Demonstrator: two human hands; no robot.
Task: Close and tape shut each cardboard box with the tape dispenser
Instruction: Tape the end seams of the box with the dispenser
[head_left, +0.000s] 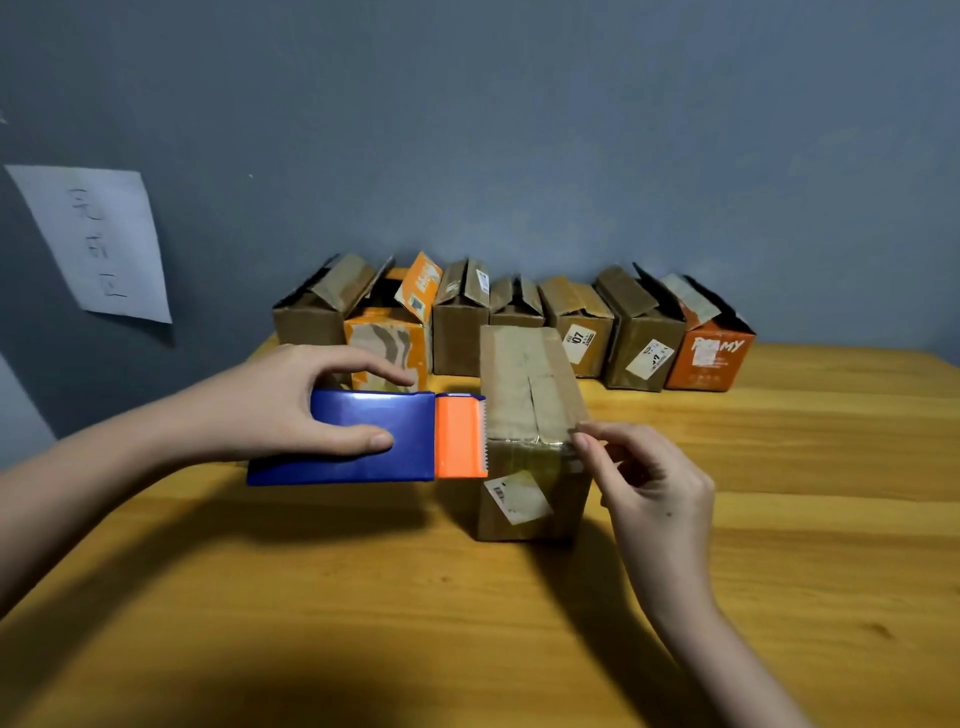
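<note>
Left hand (291, 402) wrapped around the blue body of a tape dispenser (363, 436), thumb across its near face and fingers over the top, a person brings the orange serrated cutter (460, 436) up against the left side of a small closed cardboard box (530, 431) standing near the middle of a wooden surface (363, 597). Right hand (654, 483), fingers curled, pinches at the box's near right top corner, where a glossy strip of tape (540, 447) appears to run along the front top edge. Behind, a row of seven more boxes (519, 317) waits along the grey-blue wall, flaps up and untaped; a handwritten paper sheet (98, 239) hangs at left. Small and worn, the box looks light and likely to slide or tip under a pull, so steadying it at a corner seems wise; the tape will be thin, sticky and prone to folding, best held taut by its free end.
</note>
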